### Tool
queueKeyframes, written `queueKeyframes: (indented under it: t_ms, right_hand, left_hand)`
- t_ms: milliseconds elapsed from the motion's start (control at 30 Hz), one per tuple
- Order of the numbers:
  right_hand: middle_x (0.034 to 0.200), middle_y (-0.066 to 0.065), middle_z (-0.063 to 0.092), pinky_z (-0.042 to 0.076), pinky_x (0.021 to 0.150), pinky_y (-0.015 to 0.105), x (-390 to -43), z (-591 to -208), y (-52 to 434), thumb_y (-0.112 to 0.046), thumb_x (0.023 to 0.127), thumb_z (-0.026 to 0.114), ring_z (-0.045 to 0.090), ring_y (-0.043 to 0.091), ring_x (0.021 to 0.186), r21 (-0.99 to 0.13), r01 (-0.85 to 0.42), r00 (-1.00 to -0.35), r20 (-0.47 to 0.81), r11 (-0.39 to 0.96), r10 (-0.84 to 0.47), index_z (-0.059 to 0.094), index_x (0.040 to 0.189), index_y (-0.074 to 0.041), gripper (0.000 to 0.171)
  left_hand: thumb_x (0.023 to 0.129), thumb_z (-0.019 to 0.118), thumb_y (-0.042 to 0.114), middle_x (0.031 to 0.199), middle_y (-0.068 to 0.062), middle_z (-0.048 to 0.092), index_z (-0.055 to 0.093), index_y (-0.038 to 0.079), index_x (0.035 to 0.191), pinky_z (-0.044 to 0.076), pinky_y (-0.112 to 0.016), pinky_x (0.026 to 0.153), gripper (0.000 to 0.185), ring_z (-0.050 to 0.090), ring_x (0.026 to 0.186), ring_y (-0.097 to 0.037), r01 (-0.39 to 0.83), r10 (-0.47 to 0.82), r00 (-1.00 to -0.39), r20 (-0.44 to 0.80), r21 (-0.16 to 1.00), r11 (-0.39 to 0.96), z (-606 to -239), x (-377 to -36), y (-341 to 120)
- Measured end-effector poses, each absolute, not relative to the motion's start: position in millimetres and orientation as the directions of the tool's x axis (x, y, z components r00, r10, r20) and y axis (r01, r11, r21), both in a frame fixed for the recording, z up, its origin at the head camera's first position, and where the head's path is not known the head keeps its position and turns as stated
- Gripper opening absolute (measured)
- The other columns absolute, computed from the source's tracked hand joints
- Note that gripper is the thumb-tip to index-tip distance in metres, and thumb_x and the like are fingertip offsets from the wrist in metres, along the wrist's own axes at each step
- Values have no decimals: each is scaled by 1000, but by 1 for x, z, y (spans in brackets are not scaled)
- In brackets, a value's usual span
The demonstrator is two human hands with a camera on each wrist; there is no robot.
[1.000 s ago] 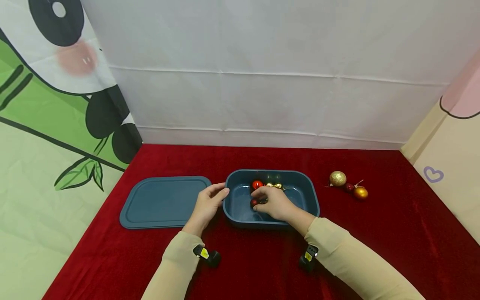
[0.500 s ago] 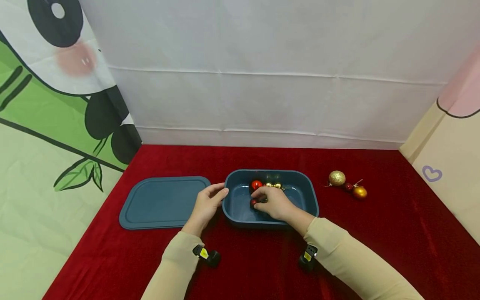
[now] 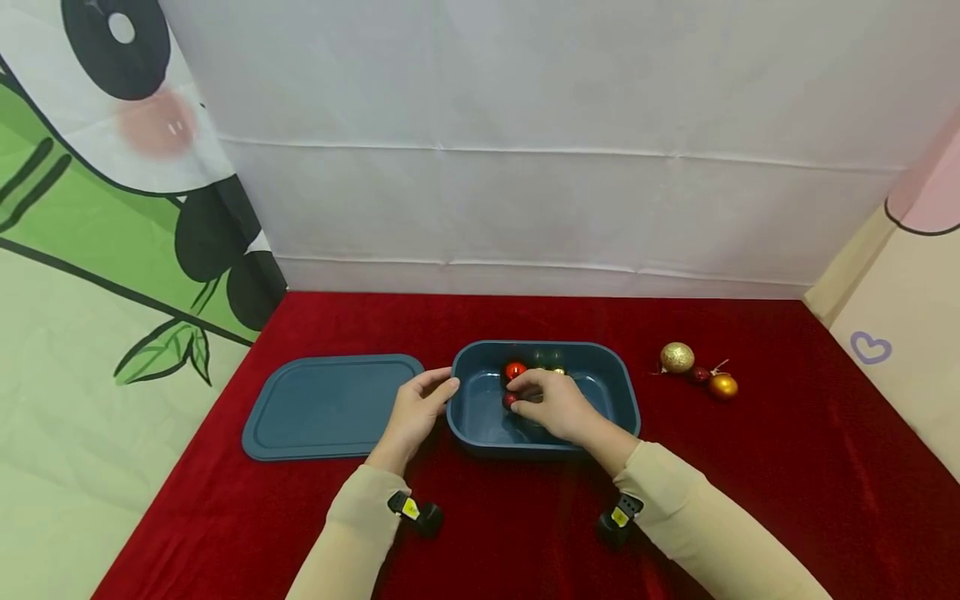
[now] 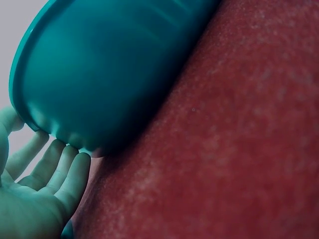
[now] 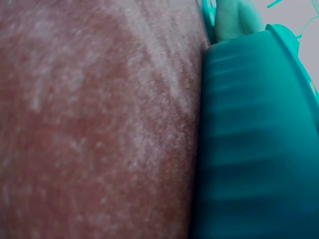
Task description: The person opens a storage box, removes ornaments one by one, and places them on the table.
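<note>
A blue storage box stands on red cloth. My left hand is at its left end, with the thumb on the rim and the other fingertips against the outer wall. Inside the box, my right hand holds a small dark red bauble at its thumb and fingertips. A shiny red bauble lies behind those fingers. Gold baubles beside it are partly covered by the hand. The right wrist view shows only the box's ribbed outer wall, cloth and part of the left hand.
The matching blue lid lies flat left of the box. To the right, a glittery gold bauble, a dark red bauble and a shiny gold bauble rest on the cloth. A white curtain hangs behind.
My right hand has shifted slightly back and right inside the box, covering more of the gold baubles. My left hand stays at the rim.
</note>
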State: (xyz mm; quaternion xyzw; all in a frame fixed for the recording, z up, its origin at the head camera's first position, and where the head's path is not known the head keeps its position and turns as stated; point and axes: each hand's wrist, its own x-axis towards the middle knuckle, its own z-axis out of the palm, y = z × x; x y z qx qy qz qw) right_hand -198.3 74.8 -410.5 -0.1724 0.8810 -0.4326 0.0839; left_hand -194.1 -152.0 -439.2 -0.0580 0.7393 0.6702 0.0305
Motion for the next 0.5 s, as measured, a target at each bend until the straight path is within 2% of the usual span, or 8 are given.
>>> queueKeyframes:
  t_ms: [233,500]
  right_hand:
    - [105,7,70,54,81,34,-197,-408,79,-12,84,70,66,19,94,-828,-220,-936,30,515,-351,67,110,-9,26]
    - [108,6,69,54,81,35,-196,-402,85,-14,85,70,66,18,94,-847,-226,-940,59,482,-337,68,109,-13,25]
  left_hand:
    - [91,64,24,116,-14,62,60,4,125,52,-21,73,40,61,84,-8,-119,-42,-992,-116,988,94,-438,-193,-151]
    - [91,64,24,117,-14,61,60,4,125,52,-21,74,39,61,85,-7,-121,-45,-992,-117,987,106,-437,-193,-151]
